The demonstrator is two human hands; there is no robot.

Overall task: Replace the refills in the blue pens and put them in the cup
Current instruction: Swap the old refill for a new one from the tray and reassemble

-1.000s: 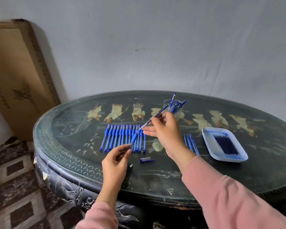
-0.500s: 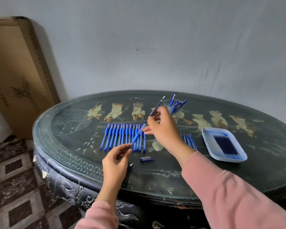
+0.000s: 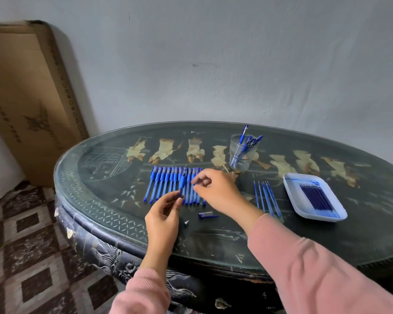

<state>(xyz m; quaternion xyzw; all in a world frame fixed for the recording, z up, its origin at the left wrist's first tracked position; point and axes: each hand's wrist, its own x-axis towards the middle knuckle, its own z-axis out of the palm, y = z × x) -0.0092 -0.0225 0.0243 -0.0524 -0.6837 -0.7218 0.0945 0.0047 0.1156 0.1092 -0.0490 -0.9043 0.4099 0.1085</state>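
Left hand pinches pen barrel at lower end; right hand curled, grip unclear. Barrel prob. light, stiff, slick; best held mid-body

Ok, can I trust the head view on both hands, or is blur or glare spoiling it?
Head view: right hand motion-blurred, its grip unreadable; left hand and the pen it holds fairly sharp; soft light, only faint sheen on the table; frame edges bow.
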